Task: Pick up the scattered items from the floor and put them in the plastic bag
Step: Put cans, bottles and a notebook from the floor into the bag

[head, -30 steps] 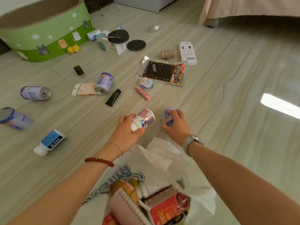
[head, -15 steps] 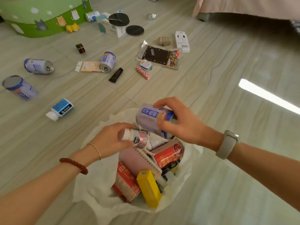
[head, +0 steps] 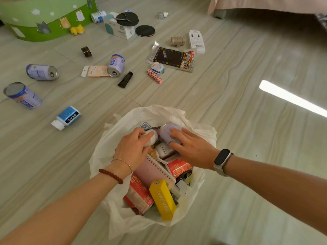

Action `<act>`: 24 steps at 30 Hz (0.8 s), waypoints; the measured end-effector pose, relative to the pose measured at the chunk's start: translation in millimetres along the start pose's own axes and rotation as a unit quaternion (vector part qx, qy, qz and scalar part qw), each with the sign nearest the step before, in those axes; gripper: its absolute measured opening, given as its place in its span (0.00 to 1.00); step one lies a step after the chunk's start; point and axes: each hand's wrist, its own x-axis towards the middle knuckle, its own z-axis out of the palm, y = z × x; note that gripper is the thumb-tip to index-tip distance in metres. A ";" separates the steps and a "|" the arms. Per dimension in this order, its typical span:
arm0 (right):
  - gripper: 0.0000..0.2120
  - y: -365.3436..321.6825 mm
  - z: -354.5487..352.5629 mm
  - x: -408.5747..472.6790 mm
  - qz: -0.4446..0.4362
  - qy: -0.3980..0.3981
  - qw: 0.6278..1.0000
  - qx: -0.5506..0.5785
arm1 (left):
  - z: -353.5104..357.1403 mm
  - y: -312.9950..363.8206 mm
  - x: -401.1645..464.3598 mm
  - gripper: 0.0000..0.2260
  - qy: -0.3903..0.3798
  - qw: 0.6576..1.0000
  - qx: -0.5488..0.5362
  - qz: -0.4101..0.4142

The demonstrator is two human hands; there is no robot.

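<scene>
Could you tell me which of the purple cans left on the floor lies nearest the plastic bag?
The can resting partly on the peach card; the other two lie farther left.

Soft, even daylight; a bright glare streak on the floor (head: 292, 98) at right; wide-angle bending at edges.
</scene>
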 end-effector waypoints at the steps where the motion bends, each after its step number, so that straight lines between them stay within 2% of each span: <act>1: 0.20 1.8 4.7 -1.2 0.002 -0.001 1.000 0.000 | 3.4 -0.2 2.9 0.17 0.010 1.000 0.027 0.011; 6: 0.18 8.7 -6.1 1.8 0.022 0.030 0.998 -0.045 | 11.3 7.4 17.1 0.14 -0.001 0.996 0.081 -0.026; 9: 0.20 9.4 -9.0 9.7 0.062 0.002 0.995 -0.080 | 12.2 11.5 26.8 0.15 -0.041 0.991 0.106 -0.074; 11: 0.15 12.7 -6.9 14.9 0.072 -0.005 0.993 -0.092 | 11.9 11.7 28.4 0.15 -0.046 0.989 0.123 -0.068; 13: 0.09 18.0 -7.7 17.7 0.062 0.016 0.994 -0.092 | 8.5 8.3 27.7 0.18 -0.015 0.989 0.133 -0.060; 15: 0.08 24.2 -10.8 18.2 0.061 0.050 0.993 -0.091 | 1.6 1.0 28.6 0.26 0.026 0.989 0.124 -0.079; 18: 0.19 34.4 -17.2 17.2 0.143 0.056 0.985 -0.078 | -5.3 -15.2 31.1 0.34 -0.007 0.978 0.110 -0.177; 21: 0.27 44.3 -20.1 17.5 0.232 0.041 0.969 -0.071 | -4.5 -33.5 31.8 0.32 -0.084 0.955 -0.033 -0.282; 22: 0.29 47.0 -23.1 19.5 0.267 0.031 0.962 -0.040 | -2.8 -36.9 30.9 0.28 -0.093 0.952 -0.084 -0.280; 24: 0.35 51.2 -28.5 26.1 0.363 -0.018 0.926 0.100 | -1.0 -34.8 30.0 0.21 -0.093 0.962 -0.096 -0.239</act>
